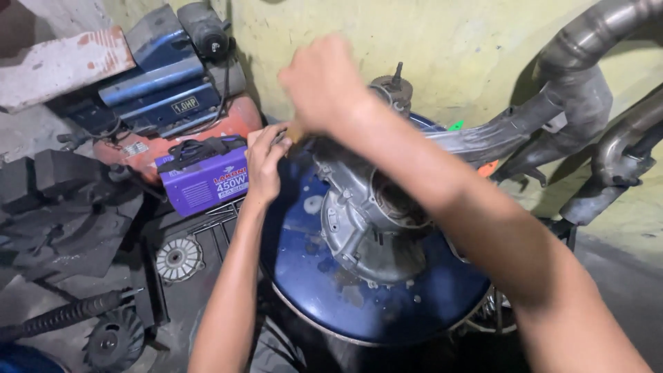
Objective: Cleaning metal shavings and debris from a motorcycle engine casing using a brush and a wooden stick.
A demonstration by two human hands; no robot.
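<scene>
The grey engine casing (pixel 373 228) lies on a blue drum top (pixel 324 290). The right hand (pixel 324 83) is closed round a yellowish tool handle (pixel 297 132) at the casing's upper edge; the left hand (pixel 266 162) pinches something beside it, likely steadying it. A purple box (pixel 207 181) and exhaust pipes (pixel 573 103) crowd the sides.

— Dim overall, soft light from above on the yellow wall (pixel 442 41); deep shadow bottom left.
— Motion blur on the right hand (pixel 324 83) — slight stretching toward edges.
</scene>
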